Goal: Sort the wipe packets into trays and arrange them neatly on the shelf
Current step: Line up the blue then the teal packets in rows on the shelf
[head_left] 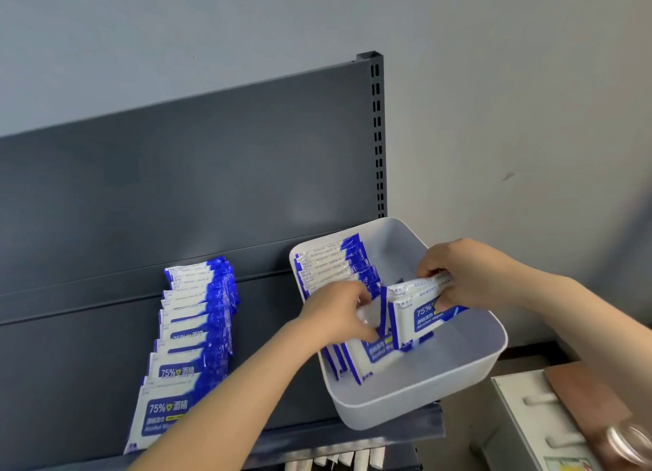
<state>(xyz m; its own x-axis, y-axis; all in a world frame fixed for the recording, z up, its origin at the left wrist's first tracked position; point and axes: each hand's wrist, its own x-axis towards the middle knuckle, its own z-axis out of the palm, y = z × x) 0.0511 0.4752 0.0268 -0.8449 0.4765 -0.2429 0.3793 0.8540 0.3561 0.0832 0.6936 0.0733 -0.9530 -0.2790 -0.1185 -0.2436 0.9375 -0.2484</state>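
**Wipe packets [420, 315] going in: tray filling is the step in hand**

Your right hand [458, 273] grasps a small bundle of them by the top edge, fingers curled over it, with the printed faces turned toward you and the lower edges down inside the tray. Your left hand [338, 311] pinches the neighbouring packets [379, 352], which lean on the tray floor just beside the bundle. The two hands meet over the middle of the white tray [405, 396].

Along the tray's far-left wall a back row [331, 269] already stands on edge, packed close. The tray's right side is bare floor. The tray sits at the right end of the shelf [88, 364], with its near corner at the shelf's front lip.

To the left, apart from the tray, a loose row [190, 333] lies overlapped on the shelf with no tray under it.

By my reading, you are extending the tray's standing row toward you, and the job is partly done. The next move calls for you to:

- lower the bundle upright against the leaning packets
- press both groups together so they support each other
- let go only once they stand

These packs look soft and thin, so they are likely to tip if you let go early. The loose row then needs collecting.
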